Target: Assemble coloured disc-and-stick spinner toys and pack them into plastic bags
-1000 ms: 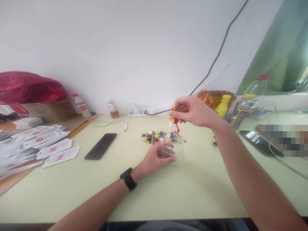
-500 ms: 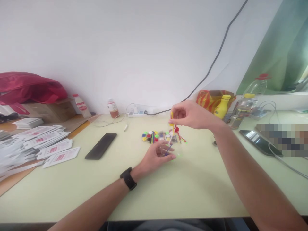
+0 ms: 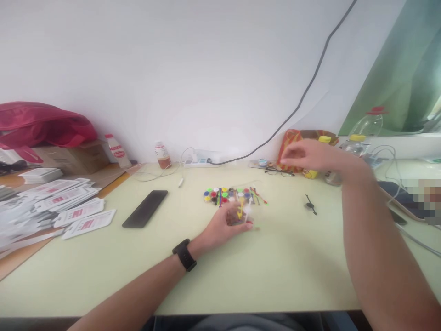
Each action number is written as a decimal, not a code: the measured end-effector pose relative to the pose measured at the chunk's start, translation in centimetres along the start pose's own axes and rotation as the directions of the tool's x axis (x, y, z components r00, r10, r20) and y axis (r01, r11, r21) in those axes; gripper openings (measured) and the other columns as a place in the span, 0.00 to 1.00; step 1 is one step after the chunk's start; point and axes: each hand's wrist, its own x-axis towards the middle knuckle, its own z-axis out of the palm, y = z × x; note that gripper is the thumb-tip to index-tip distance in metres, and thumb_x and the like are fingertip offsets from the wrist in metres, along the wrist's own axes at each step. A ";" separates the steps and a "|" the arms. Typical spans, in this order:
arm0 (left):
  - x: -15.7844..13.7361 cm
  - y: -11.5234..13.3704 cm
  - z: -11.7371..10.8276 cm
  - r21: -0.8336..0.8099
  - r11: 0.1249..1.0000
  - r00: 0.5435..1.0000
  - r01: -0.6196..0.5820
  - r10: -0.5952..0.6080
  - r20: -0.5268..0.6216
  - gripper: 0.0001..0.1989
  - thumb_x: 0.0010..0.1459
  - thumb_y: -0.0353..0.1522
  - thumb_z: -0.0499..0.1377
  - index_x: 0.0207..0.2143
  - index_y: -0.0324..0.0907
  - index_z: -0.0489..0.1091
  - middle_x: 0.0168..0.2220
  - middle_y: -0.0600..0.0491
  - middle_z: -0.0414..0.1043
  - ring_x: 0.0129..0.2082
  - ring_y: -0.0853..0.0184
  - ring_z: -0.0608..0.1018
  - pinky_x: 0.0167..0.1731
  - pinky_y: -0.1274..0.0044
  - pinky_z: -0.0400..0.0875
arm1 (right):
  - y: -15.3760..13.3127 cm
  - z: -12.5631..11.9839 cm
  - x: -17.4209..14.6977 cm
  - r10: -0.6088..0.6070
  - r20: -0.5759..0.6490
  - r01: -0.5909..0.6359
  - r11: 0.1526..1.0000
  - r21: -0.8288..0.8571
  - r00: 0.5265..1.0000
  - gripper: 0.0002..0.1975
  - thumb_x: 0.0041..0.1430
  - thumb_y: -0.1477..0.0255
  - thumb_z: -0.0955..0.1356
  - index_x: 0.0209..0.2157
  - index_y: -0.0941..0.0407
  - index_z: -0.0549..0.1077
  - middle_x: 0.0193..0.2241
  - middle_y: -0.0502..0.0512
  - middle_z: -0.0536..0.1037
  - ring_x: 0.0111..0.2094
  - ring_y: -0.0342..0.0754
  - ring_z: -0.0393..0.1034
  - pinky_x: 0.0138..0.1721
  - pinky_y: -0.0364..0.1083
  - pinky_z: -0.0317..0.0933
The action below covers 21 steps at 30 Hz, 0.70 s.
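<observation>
My left hand (image 3: 223,225), with a black watch (image 3: 184,255) on the wrist, rests low over the table. Its thumb and fingers are apart and curved round a few small plastic arrow spinners. A yellow arrow spinner (image 3: 240,209) and a white arrow spinner (image 3: 247,209) stand blurred between them; something red shows by the thumb tip. My right hand (image 3: 306,155) is raised at the right, fingers stretched to the left, with nothing visible in them. Just behind my left hand lies a cluster of colourful round pieces (image 3: 207,193) and arrows. A black arrow spinner (image 3: 310,205) lies apart at the right.
A black phone (image 3: 145,209) and several white badges (image 3: 89,224) lie at the left. Glasses (image 3: 279,172), a power strip (image 3: 197,162) and a bottle (image 3: 162,155) are along the wall. More bottles and a patterned bag (image 3: 291,138) stand behind my right hand.
My right hand has moved right and away from the yellow spinner. The coloured spinners that hung below it are now lower, by my left hand. The black spinner and glasses have come into view.
</observation>
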 end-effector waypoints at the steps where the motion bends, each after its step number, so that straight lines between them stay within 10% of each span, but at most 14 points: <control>1: 0.0 -0.1 0.0 0.005 1.000 1.000 -0.003 0.003 0.011 0.27 0.55 0.42 0.73 0.52 0.41 0.72 0.48 0.45 0.79 0.49 0.55 0.82 0.54 0.64 0.75 | 2.0 0.1 0.3 0.124 0.070 -0.122 0.992 -0.027 0.990 0.16 0.56 0.54 0.75 0.35 0.53 0.80 0.35 0.60 0.81 0.33 0.55 0.75 0.29 0.49 0.64; 5: 0.0 -0.1 0.0 0.030 0.999 0.999 -0.037 0.038 -0.011 0.20 0.58 0.42 0.71 0.46 0.40 0.73 0.46 0.46 0.79 0.49 0.55 0.82 0.54 0.65 0.75 | 8.8 2.5 1.0 0.575 0.338 -0.612 0.791 0.004 0.745 0.14 0.47 0.65 0.80 0.35 0.55 0.80 0.38 0.64 0.82 0.38 0.57 0.78 0.37 0.49 0.72; 8: 0.0 0.0 -0.1 0.024 1.000 1.000 0.002 -0.003 0.015 0.24 0.55 0.42 0.73 0.48 0.41 0.73 0.47 0.45 0.80 0.48 0.56 0.83 0.52 0.67 0.75 | 11.3 5.0 1.1 0.569 0.504 -0.681 0.730 0.054 0.650 0.12 0.38 0.75 0.80 0.28 0.57 0.79 0.35 0.65 0.82 0.39 0.57 0.79 0.38 0.48 0.74; 11: 0.0 -0.1 -0.1 0.037 0.999 1.000 0.026 -0.027 0.011 0.23 0.54 0.42 0.73 0.45 0.40 0.73 0.45 0.45 0.81 0.45 0.57 0.83 0.48 0.69 0.76 | 11.7 5.9 1.0 0.515 0.534 -0.654 0.751 0.096 0.670 0.12 0.35 0.78 0.80 0.25 0.57 0.79 0.32 0.63 0.82 0.37 0.56 0.79 0.39 0.48 0.75; 14: 0.1 -0.2 -0.2 0.044 0.999 1.000 0.028 -0.028 -0.011 0.22 0.54 0.42 0.73 0.44 0.40 0.73 0.44 0.46 0.81 0.43 0.59 0.83 0.45 0.70 0.76 | 10.6 4.7 1.1 0.399 0.458 -0.531 0.822 0.205 0.794 0.09 0.40 0.74 0.80 0.27 0.57 0.80 0.33 0.64 0.82 0.36 0.55 0.79 0.40 0.49 0.75; 19: -0.1 -0.2 -0.2 0.052 0.999 0.999 -0.007 0.005 0.039 0.21 0.56 0.42 0.72 0.45 0.41 0.72 0.44 0.46 0.81 0.44 0.58 0.83 0.45 0.71 0.75 | 5.0 0.7 0.8 0.076 0.129 -0.121 0.915 0.385 0.989 0.13 0.52 0.61 0.78 0.33 0.56 0.81 0.33 0.61 0.83 0.34 0.52 0.77 0.40 0.51 0.74; 21: -0.1 -0.2 -0.2 0.061 0.998 0.999 -0.002 0.000 0.033 0.20 0.57 0.42 0.72 0.45 0.41 0.72 0.43 0.47 0.80 0.44 0.58 0.83 0.44 0.72 0.75 | 1.6 -0.1 0.2 -0.067 -0.082 0.097 0.887 0.452 0.994 0.15 0.54 0.57 0.78 0.35 0.55 0.81 0.35 0.59 0.83 0.34 0.52 0.77 0.38 0.51 0.74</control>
